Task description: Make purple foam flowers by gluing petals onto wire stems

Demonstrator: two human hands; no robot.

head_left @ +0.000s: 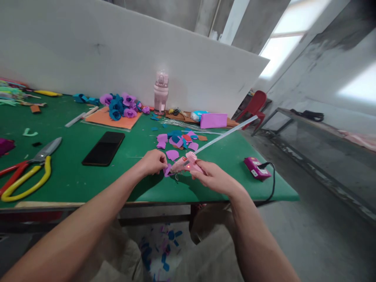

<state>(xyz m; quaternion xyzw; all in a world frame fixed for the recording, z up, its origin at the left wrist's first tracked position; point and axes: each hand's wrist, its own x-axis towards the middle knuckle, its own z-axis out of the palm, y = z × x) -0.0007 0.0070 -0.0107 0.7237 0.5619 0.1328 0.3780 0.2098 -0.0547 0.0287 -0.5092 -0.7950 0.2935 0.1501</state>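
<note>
Pink glue gun gripped in right hand points left at petal pinched by left hand.

Your right hand grips a pink glue gun of smooth plastic with a clear, glassy glue stick. Your left hand pinches a matt purple petal that looks like soft foam. The table wears a flat green felt-like cover. The phone is glossy black; the shears show dull grey metal blades and shiny plastic-coated handles.
</note>
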